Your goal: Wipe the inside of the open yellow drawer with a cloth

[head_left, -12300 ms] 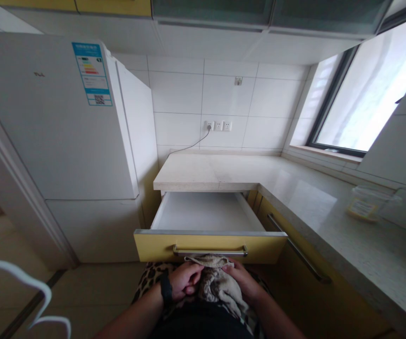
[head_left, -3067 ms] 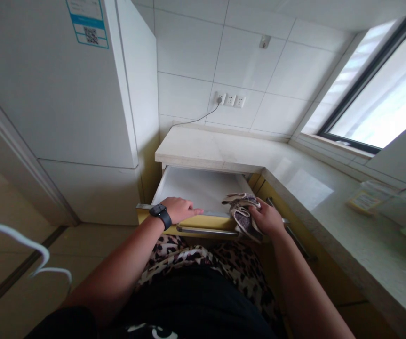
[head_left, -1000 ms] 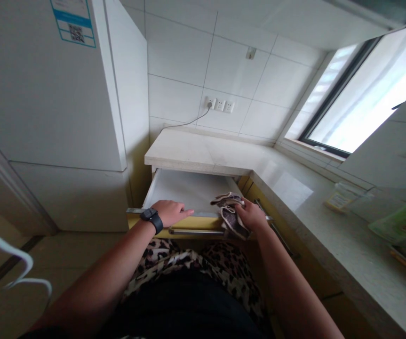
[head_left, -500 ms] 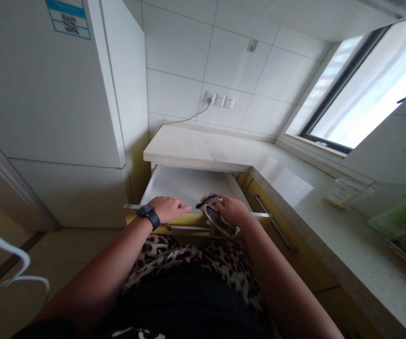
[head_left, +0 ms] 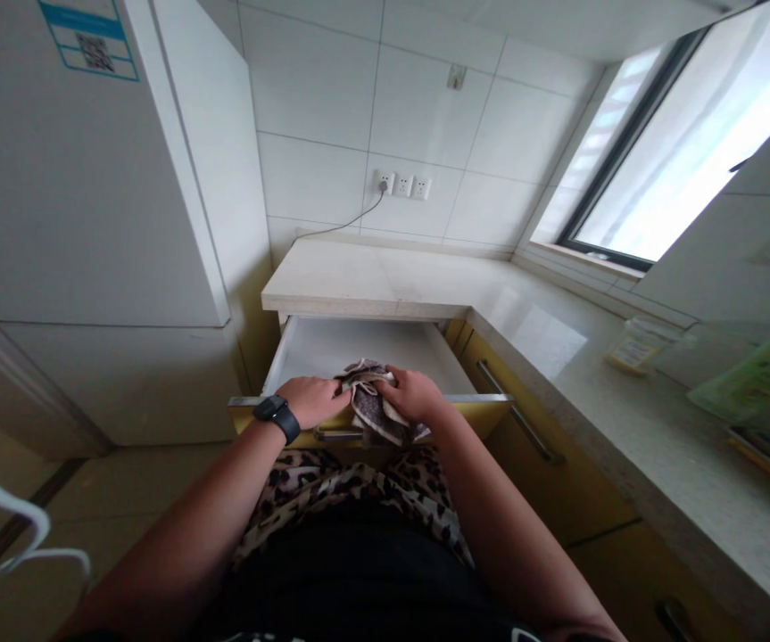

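A pulled-out drawer (head_left: 478,403) with a yellow front and white inside is below the counter. My left hand (head_left: 312,401), with a black watch on the wrist, is closed over the top edge of the drawer front. Its thumb touches the near side of a cloth. In my right hand (head_left: 415,394) is that crumpled brown and white cloth (head_left: 377,412), pressed on the middle of the same edge. Part of the cloth hangs down over the front, partly covering the metal handle (head_left: 337,435). The fingers of both hands are partly hidden.
A pale countertop (head_left: 371,272) runs behind the drawer and along the right. On it stand a clear container (head_left: 635,348) and a green bottle (head_left: 759,374). Yellow cabinets with bar handles (head_left: 538,441) flank the right. A tall white cabinet-like body (head_left: 90,223) stands left.
My right hand has slid the cloth leftward along the drawer's top edge, until it meets my left hand. The left hand stays on the edge. The view has shifted slightly.
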Action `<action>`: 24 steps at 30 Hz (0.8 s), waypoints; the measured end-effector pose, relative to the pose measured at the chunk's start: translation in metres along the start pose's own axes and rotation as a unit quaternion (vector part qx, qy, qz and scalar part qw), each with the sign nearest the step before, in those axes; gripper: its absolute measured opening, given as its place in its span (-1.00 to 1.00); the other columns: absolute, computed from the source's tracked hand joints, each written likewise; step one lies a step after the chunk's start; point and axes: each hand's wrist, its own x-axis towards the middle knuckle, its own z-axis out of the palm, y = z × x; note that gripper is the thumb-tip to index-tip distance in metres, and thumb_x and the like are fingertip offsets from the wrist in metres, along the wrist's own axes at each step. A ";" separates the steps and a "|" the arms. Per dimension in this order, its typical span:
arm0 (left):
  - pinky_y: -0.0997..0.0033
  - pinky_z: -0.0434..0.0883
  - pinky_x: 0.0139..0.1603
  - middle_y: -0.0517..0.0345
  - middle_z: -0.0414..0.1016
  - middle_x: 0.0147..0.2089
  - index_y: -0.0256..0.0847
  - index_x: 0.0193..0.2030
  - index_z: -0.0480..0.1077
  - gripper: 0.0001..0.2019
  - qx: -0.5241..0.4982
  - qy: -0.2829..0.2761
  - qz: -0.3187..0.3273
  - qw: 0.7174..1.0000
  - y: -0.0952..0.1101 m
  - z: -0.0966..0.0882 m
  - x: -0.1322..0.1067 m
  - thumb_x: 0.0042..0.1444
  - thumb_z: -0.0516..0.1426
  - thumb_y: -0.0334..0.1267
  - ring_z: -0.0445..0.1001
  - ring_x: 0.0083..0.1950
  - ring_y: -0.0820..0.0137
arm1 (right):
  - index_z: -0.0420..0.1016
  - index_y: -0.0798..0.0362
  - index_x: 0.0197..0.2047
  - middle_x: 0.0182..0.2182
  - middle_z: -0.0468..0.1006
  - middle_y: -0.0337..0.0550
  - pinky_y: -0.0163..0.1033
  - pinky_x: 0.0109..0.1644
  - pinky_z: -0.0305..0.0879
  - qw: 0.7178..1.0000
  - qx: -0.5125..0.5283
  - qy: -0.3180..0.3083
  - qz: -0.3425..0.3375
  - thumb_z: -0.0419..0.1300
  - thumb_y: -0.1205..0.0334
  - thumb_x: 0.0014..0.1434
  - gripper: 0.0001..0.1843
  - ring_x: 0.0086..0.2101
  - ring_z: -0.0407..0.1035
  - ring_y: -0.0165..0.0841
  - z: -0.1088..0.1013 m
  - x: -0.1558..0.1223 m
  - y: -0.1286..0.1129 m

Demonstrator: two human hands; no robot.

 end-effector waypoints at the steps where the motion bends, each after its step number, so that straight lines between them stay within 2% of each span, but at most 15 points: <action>1: -0.04 0.46 -0.09 -0.12 0.64 -0.09 -0.03 -0.08 0.54 -0.33 0.000 0.002 -0.001 1.000 0.001 0.000 0.000 0.34 -0.29 0.27 0.61 -0.01 -0.13 | 0.49 -0.11 0.08 -0.11 0.61 -0.09 -0.28 -0.12 0.18 1.000 -0.001 0.000 0.005 -0.17 -0.34 0.37 -0.37 -0.07 0.52 -0.22 -0.001 -0.001 0.004; 7: 0.01 0.45 -0.12 -0.08 0.64 -0.11 -0.04 -0.18 0.52 -0.36 0.001 0.000 -0.014 1.000 0.006 -0.003 -0.002 0.34 -0.28 0.25 0.62 -0.03 -0.08 | 0.48 -0.10 0.10 -0.09 0.61 -0.07 -0.27 -0.12 0.18 1.000 -0.001 0.003 0.030 -0.14 -0.30 0.37 -0.39 -0.06 0.52 -0.20 -0.003 -0.004 0.011; 16: 0.03 0.42 -0.16 -0.06 0.64 -0.12 -0.03 -0.18 0.51 -0.36 0.006 0.009 -0.015 1.000 0.003 -0.002 -0.002 0.34 -0.28 0.27 0.62 -0.06 -0.08 | 0.44 -0.15 0.13 -0.11 0.61 -0.05 -0.19 -0.15 0.19 0.998 -0.007 0.027 0.047 -0.16 -0.27 0.35 -0.43 -0.08 0.53 -0.07 0.001 -0.007 0.006; 24: 0.06 0.40 -0.19 -0.05 0.64 -0.12 -0.03 -0.19 0.50 -0.35 0.008 0.011 -0.014 1.000 0.003 -0.003 -0.003 0.34 -0.28 0.28 0.62 -0.06 -0.06 | 0.42 -0.15 0.13 -0.11 0.61 -0.05 -0.17 -0.15 0.20 0.998 -0.012 0.035 0.048 -0.17 -0.29 0.34 -0.41 -0.09 0.53 -0.04 0.003 -0.007 0.006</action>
